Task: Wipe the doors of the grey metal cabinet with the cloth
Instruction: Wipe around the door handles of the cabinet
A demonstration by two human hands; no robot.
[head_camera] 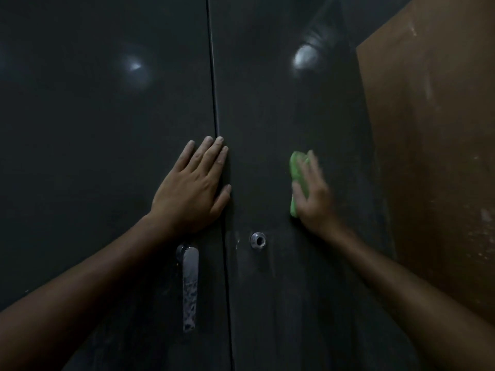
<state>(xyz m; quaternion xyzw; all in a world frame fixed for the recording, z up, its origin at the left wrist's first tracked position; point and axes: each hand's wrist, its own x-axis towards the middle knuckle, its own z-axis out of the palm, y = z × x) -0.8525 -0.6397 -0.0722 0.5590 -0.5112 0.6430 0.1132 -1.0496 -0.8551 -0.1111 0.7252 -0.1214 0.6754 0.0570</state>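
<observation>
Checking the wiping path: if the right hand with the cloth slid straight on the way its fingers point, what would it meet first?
Nothing, probably: above the right hand and green cloth there is only bare right door up to the picture's top.

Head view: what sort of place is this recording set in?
Probably a dim storeroom or utility corner, though little shows. A tall grey metal cabinet with a chrome handle and a round lock fills the view, beside a stained brown wall.

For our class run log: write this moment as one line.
left hand: flat across door seam | right hand: presses green cloth on right door | handle: untouched
</observation>
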